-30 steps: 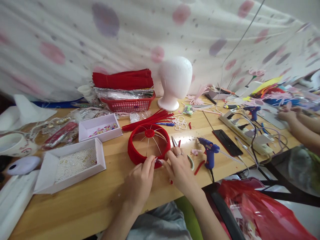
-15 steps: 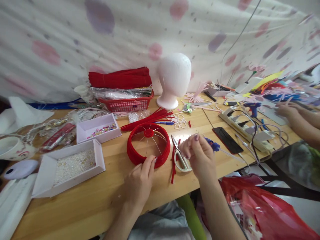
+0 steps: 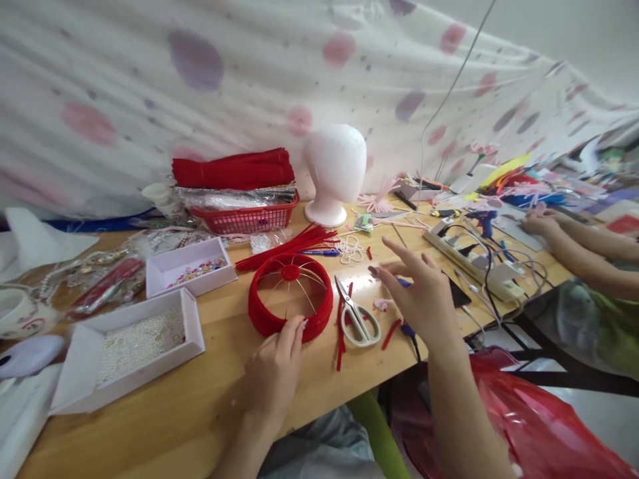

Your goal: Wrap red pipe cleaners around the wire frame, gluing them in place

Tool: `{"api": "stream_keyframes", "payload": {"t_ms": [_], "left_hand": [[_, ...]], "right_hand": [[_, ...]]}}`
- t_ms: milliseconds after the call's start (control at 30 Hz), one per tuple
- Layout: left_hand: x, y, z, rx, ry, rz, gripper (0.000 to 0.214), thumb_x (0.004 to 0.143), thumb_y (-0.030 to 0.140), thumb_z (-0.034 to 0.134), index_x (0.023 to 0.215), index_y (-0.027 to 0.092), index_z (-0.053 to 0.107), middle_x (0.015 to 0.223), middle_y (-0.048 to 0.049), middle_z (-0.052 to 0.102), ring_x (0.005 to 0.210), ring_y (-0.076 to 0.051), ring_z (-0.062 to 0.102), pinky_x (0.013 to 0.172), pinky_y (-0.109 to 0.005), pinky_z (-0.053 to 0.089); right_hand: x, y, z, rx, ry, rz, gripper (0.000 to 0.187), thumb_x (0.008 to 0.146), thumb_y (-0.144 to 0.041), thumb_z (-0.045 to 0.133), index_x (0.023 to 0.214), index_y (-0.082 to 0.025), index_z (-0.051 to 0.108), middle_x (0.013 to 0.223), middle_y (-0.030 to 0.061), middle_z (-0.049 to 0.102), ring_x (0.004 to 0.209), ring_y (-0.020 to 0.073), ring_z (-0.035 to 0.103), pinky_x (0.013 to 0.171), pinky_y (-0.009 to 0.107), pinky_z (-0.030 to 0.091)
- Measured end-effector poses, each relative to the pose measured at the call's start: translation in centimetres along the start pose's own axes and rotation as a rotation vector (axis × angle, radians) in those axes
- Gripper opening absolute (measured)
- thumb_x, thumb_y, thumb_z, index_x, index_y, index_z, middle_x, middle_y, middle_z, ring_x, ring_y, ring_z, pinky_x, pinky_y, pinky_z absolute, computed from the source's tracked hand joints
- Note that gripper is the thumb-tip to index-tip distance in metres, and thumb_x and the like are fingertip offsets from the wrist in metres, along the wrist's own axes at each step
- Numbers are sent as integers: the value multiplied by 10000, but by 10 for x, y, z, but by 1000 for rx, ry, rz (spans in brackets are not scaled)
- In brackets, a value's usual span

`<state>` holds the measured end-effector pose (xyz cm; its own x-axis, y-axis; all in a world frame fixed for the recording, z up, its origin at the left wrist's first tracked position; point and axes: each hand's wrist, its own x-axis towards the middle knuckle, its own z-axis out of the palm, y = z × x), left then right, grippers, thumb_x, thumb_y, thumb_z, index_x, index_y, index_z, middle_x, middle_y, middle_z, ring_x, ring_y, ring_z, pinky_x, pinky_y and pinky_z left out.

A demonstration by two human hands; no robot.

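A red fuzzy ring [image 3: 289,296] with thin wire spokes and a red hub lies on the wooden table [image 3: 164,406]. My left hand [image 3: 273,372] pinches its near rim with thumb and fingers. My right hand [image 3: 422,293] hovers to the right of it, fingers spread and empty, over a blue glue gun that it mostly hides. White-handled scissors [image 3: 357,320] lie between the ring and that hand, with red pipe-cleaner scraps [image 3: 341,332] beside them.
Two white trays hold beads [image 3: 142,336] and gems [image 3: 192,266]. A red basket [image 3: 244,216] of red pipe cleaners and a white foam head [image 3: 333,166] stand behind. A power strip [image 3: 474,256], cables and another person's arms [image 3: 574,243] fill the right side.
My right hand left the ring's rim, passed over the scissors, and now reaches right with fingers spread. The left hand kept its hold on the ring. The view shifted slightly.
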<state>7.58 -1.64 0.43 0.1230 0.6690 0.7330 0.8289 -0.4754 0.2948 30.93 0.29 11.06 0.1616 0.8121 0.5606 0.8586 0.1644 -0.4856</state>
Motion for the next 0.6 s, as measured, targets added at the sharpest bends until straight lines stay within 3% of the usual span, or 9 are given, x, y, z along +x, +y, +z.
{"api": "stream_keyframes", "payload": {"t_ms": [67,167,233,300,400,467,533,600], "left_hand": [[0,0,-1,0,-4,11,487,1119,354,363,963,182,791,715,-23,807,523,-128,726,516,-250,446],[1,0,-2,8,4,14,471,1114,350,385,967,184,800,709,-23,805,513,-125,718,509,-258,434],[2,1,-2,17,15,13,457,1109,345,405,953,181,802,694,-26,800,504,-127,713,503,-263,425],[3,2,-2,25,22,16,451,1107,342,415,943,177,802,692,-29,799,499,-128,710,507,-264,425],[3,3,-2,32,25,28,447,1107,340,415,952,169,798,712,-33,805,514,-129,717,527,-261,437],[3,2,-2,33,29,38,443,1107,341,418,950,165,794,723,-33,809,519,-127,720,533,-259,441],[2,2,-2,33,34,46,435,1105,338,425,946,161,790,726,-33,810,521,-125,721,537,-255,444],[1,1,-2,31,36,53,419,1104,328,433,955,157,786,739,-33,813,533,-123,726,547,-251,450]], "right_hand": [[-9,2,3,15,-2,8,377,964,-424,609,1304,-274,673,782,12,767,872,244,750,1055,545,493],[-24,0,2,88,-4,-12,327,944,-408,645,1234,-272,714,924,41,793,894,226,754,793,351,581],[-34,-3,2,137,5,12,236,979,-404,602,1079,-255,756,791,14,769,638,162,706,612,276,532],[-43,-5,6,160,12,41,318,1026,-417,512,930,-232,753,617,-19,683,460,120,587,525,259,471],[-55,-1,19,169,-8,60,571,1064,-447,396,594,-220,627,468,-29,547,408,107,512,547,265,462],[-62,4,29,174,-28,71,663,1060,-468,391,456,-221,504,428,-17,512,436,120,537,605,279,494],[-70,11,35,178,-45,89,579,1032,-473,458,532,-230,619,520,2,625,536,155,631,649,292,530],[-80,17,36,184,-48,121,392,999,-464,519,788,-251,772,744,25,770,712,197,731,699,301,568]]}}
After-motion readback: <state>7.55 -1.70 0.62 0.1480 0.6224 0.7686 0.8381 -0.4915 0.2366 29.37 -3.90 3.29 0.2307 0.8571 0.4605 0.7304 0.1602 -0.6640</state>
